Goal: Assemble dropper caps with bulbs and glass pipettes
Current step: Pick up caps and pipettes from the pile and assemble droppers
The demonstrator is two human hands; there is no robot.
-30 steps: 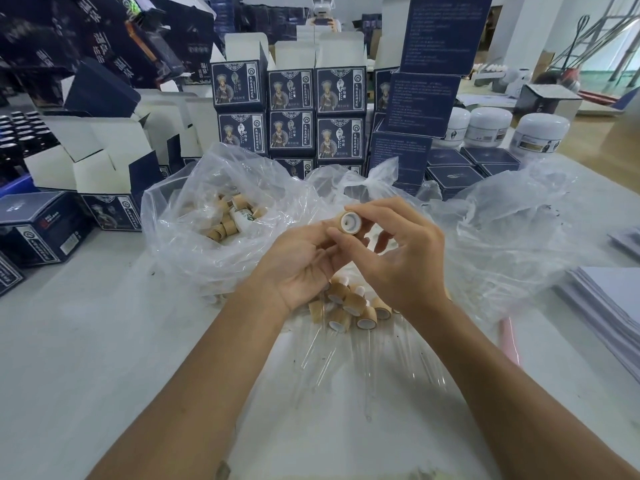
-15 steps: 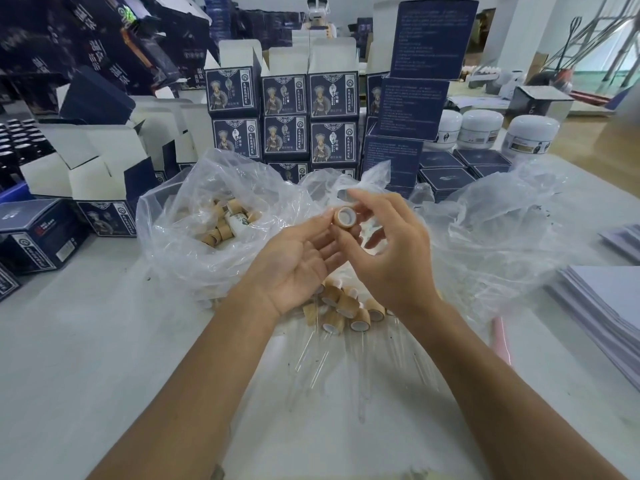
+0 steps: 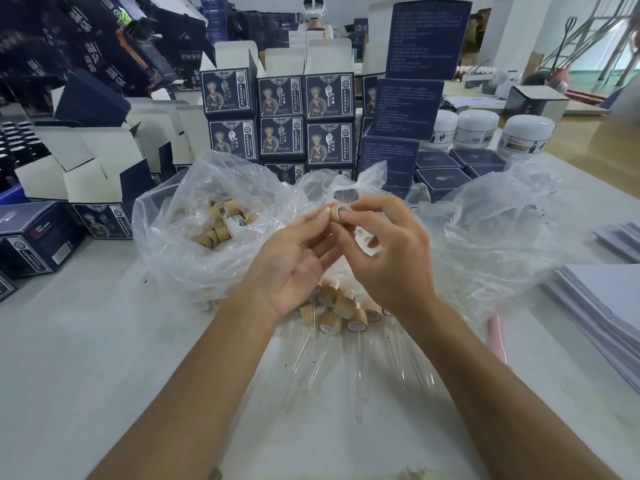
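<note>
1. Tan, wood-grained cylindrical dropper caps [image 3: 346,308] are seen with white inner rims.
2. Dark navy cardboard boxes [image 3: 280,97] are printed with pale figure portraits.
3. Round plastic jars [image 3: 526,133] are coloured white.

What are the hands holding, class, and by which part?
A wooden cap, pinched by its round side wall in the right hand's fingertips; the left hand's fingertip touches its side.
</note>
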